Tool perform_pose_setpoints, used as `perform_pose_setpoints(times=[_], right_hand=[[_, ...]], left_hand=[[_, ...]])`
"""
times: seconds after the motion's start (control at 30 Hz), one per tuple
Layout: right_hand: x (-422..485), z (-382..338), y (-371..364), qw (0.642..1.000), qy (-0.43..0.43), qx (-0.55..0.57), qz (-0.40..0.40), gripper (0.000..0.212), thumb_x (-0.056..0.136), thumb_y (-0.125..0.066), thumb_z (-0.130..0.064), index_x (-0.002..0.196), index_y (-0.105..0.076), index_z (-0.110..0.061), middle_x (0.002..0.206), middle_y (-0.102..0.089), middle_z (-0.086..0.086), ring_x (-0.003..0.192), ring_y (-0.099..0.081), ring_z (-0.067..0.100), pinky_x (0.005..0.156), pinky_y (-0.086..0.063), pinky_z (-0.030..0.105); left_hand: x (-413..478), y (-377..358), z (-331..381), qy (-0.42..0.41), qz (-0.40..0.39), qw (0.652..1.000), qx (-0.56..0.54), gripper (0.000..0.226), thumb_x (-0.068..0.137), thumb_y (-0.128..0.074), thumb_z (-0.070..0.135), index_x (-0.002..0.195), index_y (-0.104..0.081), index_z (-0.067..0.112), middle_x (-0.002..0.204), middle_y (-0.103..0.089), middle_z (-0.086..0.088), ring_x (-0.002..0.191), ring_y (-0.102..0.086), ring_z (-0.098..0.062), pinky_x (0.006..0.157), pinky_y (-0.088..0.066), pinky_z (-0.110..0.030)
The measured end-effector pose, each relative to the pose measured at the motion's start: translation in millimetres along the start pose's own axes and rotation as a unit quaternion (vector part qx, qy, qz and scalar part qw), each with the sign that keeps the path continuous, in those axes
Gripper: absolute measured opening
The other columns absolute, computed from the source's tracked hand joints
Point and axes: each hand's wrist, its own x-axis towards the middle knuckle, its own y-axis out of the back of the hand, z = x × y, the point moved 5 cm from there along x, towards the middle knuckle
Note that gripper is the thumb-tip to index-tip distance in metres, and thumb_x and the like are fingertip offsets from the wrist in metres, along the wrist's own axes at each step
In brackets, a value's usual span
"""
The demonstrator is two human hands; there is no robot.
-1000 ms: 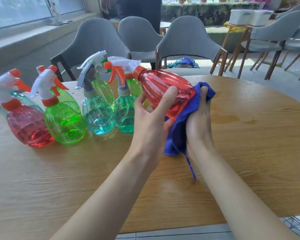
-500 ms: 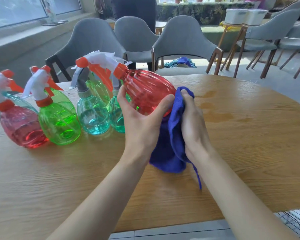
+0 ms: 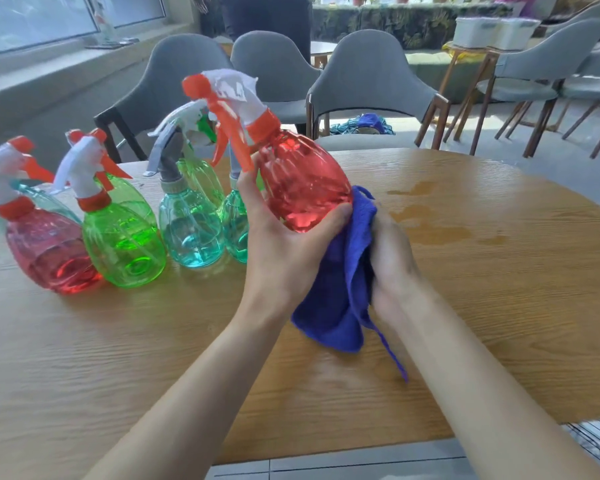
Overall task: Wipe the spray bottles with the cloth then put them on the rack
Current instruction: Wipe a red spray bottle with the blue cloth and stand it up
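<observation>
Round wooden table point(image 3: 499, 278) filling the lower view, near edge at the bottom. Three grey upholstered chairs point(image 3: 368, 74) along the far edge.

Row of upright spray bottles toward the left edge, from left:
- red bottle point(image 3: 45, 251) with white-and-orange trigger
- green bottle point(image 3: 125, 237) just beside it
- teal bottle point(image 3: 191, 226) with grey trigger
- second teal bottle point(image 3: 234, 223), partly hidden behind the left hand
- rear green bottle point(image 3: 201, 178) behind the teal pair

Held red spray bottle point(image 3: 298, 181), lifted clear of the table above its middle. Tilted, orange nozzle up and to the left, base down and to the right.

Folded blue cloth point(image 3: 336, 289) pressed against the right side of the held bottle's base. Lower folds hanging toward the tabletop, one loose thread trailing toward the near edge.

Person's left hand point(image 3: 281, 258) cupped under the held bottle, thumb on the right flank, fingers curled round the left flank. Person's right hand point(image 3: 392, 258) gripping the cloth, thumb on top, fingers hidden behind the folds.

Several wet patches point(image 3: 433, 233) on the wood toward the right edge.
</observation>
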Motion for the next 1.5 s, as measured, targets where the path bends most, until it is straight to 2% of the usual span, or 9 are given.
perform_pose_setpoints(times=[0.13,0.3,0.6,0.7,0.83,0.97,1.13,1.37,1.5], right_hand=[[0,-27,8,0.984,0.1,-0.137,0.044,0.031,0.094,-0.062,-0.047,0.088,-0.066,-0.016,0.08,-0.061,0.014,0.075,-0.061,0.03,0.079,-0.056,0.054],[6,-50,27,0.974,0.176,-0.08,0.117,0.04,0.084,-0.064,-0.054,0.096,-0.071,-0.017,0.092,-0.074,0.009,0.103,-0.073,0.039,0.106,-0.053,0.06],[-1,-39,1,0.96,0.206,-0.172,-0.082,0.026,0.103,-0.053,-0.039,0.117,-0.066,-0.022,0.103,-0.065,0.008,0.099,-0.065,0.021,0.097,-0.053,0.04],[-1,-32,-5,0.925,0.238,-0.284,-0.078,0.033,0.107,-0.055,-0.037,0.139,-0.056,-0.028,0.124,-0.068,0.001,0.119,-0.065,0.015,0.112,-0.048,0.04],[4,-39,4,0.923,0.256,-0.286,-0.002,0.025,0.107,-0.063,-0.029,0.129,-0.052,-0.027,0.107,-0.068,-0.007,0.096,-0.068,-0.002,0.092,-0.053,0.026],[8,-42,10,0.942,0.259,-0.21,0.041,0.018,0.103,-0.069,-0.032,0.116,-0.06,-0.023,0.1,-0.071,-0.006,0.089,-0.07,-0.001,0.084,-0.056,0.02],[11,-40,12,0.965,0.237,-0.112,0.028,0.011,0.102,-0.071,-0.027,0.111,-0.069,-0.021,0.103,-0.075,0.005,0.103,-0.073,0.027,0.104,-0.057,0.052],[-1,-33,2,0.925,0.284,-0.25,0.035,0.037,0.093,-0.084,-0.021,0.104,-0.048,-0.018,0.091,-0.062,-0.003,0.076,-0.064,-0.002,0.07,-0.053,0.016],[3,-37,10,0.939,0.275,-0.197,0.059,0.035,0.094,-0.082,-0.03,0.107,-0.056,-0.011,0.087,-0.064,-0.001,0.075,-0.065,0.001,0.07,-0.054,0.019]], left_hand=[[6,8,-1,0.013,-0.014,1.0,0.004,0.099,0.078,-0.097,0.017,0.15,-0.031,0.033,0.136,-0.067,-0.008,0.114,-0.074,-0.012,0.107,-0.057,-0.036],[-4,7,-9,0.016,-0.108,0.989,0.098,0.101,0.073,-0.099,0.018,0.148,-0.035,0.038,0.114,-0.074,0.013,0.099,-0.075,0.0,0.092,-0.058,-0.021],[-9,-5,-24,0.001,-0.226,0.956,0.19,0.107,0.076,-0.095,0.018,0.145,-0.027,0.063,0.108,-0.07,0.035,0.098,-0.068,0.015,0.083,-0.045,-0.002],[-8,-8,-28,-0.016,-0.247,0.948,0.201,0.108,0.078,-0.094,0.017,0.162,-0.03,0.043,0.123,-0.071,0.019,0.11,-0.068,0.003,0.091,-0.052,-0.014],[-11,-10,-30,-0.041,-0.27,0.935,0.226,0.118,0.073,-0.092,0.025,0.164,-0.021,0.05,0.132,-0.064,0.003,0.119,-0.065,-0.017,0.104,-0.054,-0.042],[-10,-9,-31,-0.034,-0.275,0.935,0.223,0.117,0.073,-0.092,0.027,0.162,-0.021,0.052,0.137,-0.062,0.005,0.123,-0.064,-0.014,0.109,-0.052,-0.041],[-12,-5,-30,-0.033,-0.258,0.94,0.221,0.113,0.071,-0.098,0.031,0.157,-0.027,0.05,0.132,-0.066,0.013,0.119,-0.066,-0.005,0.105,-0.053,-0.032],[-10,-10,-31,-0.053,-0.242,0.942,0.225,0.107,0.072,-0.094,0.029,0.157,-0.03,0.045,0.113,-0.071,0.011,0.103,-0.069,-0.017,0.091,-0.057,-0.041],[-9,-13,-36,-0.05,-0.248,0.929,0.271,0.122,0.068,-0.094,0.044,0.164,-0.019,0.049,0.132,-0.063,0.007,0.12,-0.061,-0.024,0.103,-0.053,-0.047]])
